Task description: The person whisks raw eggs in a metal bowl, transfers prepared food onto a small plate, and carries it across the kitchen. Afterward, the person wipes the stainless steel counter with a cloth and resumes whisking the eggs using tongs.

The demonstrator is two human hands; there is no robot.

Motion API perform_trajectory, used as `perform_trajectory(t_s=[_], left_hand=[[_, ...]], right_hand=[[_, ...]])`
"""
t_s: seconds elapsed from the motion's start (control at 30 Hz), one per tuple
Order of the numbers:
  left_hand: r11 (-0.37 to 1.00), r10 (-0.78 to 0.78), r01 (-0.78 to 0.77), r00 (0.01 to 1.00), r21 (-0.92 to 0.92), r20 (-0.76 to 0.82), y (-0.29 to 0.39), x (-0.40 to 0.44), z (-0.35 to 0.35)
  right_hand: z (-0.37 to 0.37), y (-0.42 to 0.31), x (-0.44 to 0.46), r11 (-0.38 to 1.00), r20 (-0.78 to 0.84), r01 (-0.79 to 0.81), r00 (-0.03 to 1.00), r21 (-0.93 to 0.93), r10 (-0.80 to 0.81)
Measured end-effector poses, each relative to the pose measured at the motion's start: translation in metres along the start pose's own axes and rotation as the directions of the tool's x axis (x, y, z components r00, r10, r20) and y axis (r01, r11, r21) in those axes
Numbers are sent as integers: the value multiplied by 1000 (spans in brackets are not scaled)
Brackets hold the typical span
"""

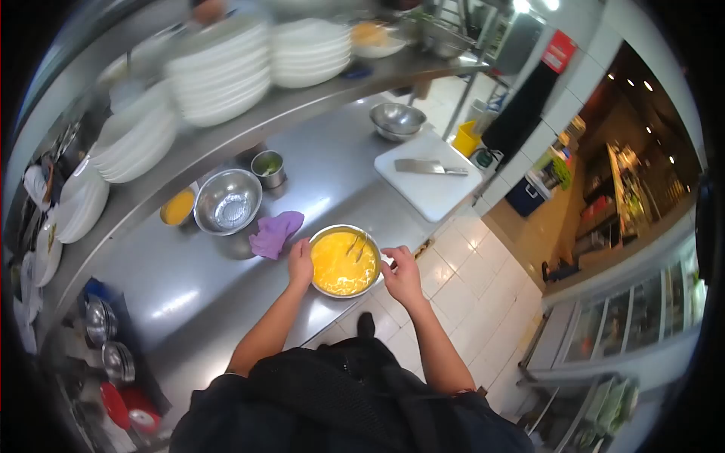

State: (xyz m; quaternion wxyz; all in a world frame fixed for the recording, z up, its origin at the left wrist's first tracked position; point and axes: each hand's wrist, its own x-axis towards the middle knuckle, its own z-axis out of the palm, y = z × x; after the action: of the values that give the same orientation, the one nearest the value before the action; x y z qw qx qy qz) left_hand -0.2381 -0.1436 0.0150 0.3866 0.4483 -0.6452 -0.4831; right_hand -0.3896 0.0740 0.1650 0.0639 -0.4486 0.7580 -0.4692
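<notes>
A metal bowl (313,284) of yellow liquid, which looks like beaten egg, is at the front edge of the steel counter. Two thin metal prongs or handles (359,248) stick up from the liquid; I cannot tell which utensil they belong to. My left hand (300,263) grips the bowl's left side. On the opposite side, my right hand (402,273) has its fingers curled at the rim, thumb and fingertips close together on it. Just left of the bowl lies a crumpled purple cloth (275,233).
Behind the cloth stand a metal bowl (227,201), a small metal cup (268,167) and a container of yellow liquid (179,208). A cleaver (429,167) lies on a white cutting board (430,198) at right. Stacked white plates (219,72) fill the overhead shelf (302,92).
</notes>
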Motion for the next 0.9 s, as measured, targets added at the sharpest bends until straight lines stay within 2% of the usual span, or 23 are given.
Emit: perform_trajectory(t_s=[0.03, 0.1, 0.13, 0.2, 0.23, 0.3, 0.37, 0.4, 0.43, 0.47, 0.5, 0.57, 0.63, 0.7, 0.77, 0.8, 0.83, 0.9], left_hand=[[1000, -30, 30, 999, 4, -34, 14, 1, 0], [999, 22, -23, 998, 23, 64, 33, -15, -17], [999, -43, 44, 997, -23, 58, 32, -20, -18], [995, -70, 70, 998, 77, 4, 47, -30, -22], [990, -66, 66, 998, 128, -5, 54, -29, -23], [984, -113, 109, 993, 142, 19, 36, -16, -27], [916, -320, 341, 939, -209, 127, 30, -6, -39], [882, -455, 461, 887, -96, 77, 28, 3, -48], [877, -467, 474, 880, -80, 88, 25, 16, -56], [958, -177, 153, 981, 244, 80, 22, 33, -64], [833, 120, -197, 977, 518, 178, 19, 47, -67], [569, 230, -403, 915, 717, 331, 32, 73, -62], [406, -89, -215, 958, 888, 273, 17, 91, -43], [379, 58, -388, 916, 840, 396, -30, 125, -39], [480, 11, -468, 849, 742, 528, -8, 152, -14], [483, 8, -473, 844, 737, 537, 5, 161, 1], [598, -97, -443, 787, 668, 609, 20, 173, 22], [647, -22, -609, 587, 459, 810, 27, 193, 68]], right_hand=[[4, 7, 16, 998, 29, 37, 999, -48, -35], [14, 31, 40, 996, 130, 41, 991, -76, -31], [21, 44, 57, 994, 115, 78, 991, -73, -70], [31, 57, 77, 988, 67, 146, 988, -59, -142], [31, 57, 82, 990, 70, 140, 988, -20, -138], [25, 65, 92, 983, 72, 36, 996, 179, -49], [28, 88, 97, 962, 29, -6, 1000, 275, -2], [26, 100, 97, 953, 8, -18, 1000, 302, 16], [20, 112, 96, 946, -13, -26, 999, 323, 32], [13, 120, 95, 950, -5, -40, 999, 310, 43], [5, 129, 93, 952, -4, -62, 998, 301, 67], [-11, 146, 84, 975, 32, -74, 997, 212, 69], [-30, 159, 65, 982, 43, -124, 992, 146, 119], [-47, 166, 47, 983, 15, -168, 986, 78, 167], [-58, 172, 20, 967, 14, -244, 970, 74, 244], [-63, 173, 8, 962, 5, -264, 964, 66, 264], [-66, 175, 0, 958, -14, -280, 960, 61, 281], [-70, 179, -17, 951, -49, -303, 951, 62, 306]])
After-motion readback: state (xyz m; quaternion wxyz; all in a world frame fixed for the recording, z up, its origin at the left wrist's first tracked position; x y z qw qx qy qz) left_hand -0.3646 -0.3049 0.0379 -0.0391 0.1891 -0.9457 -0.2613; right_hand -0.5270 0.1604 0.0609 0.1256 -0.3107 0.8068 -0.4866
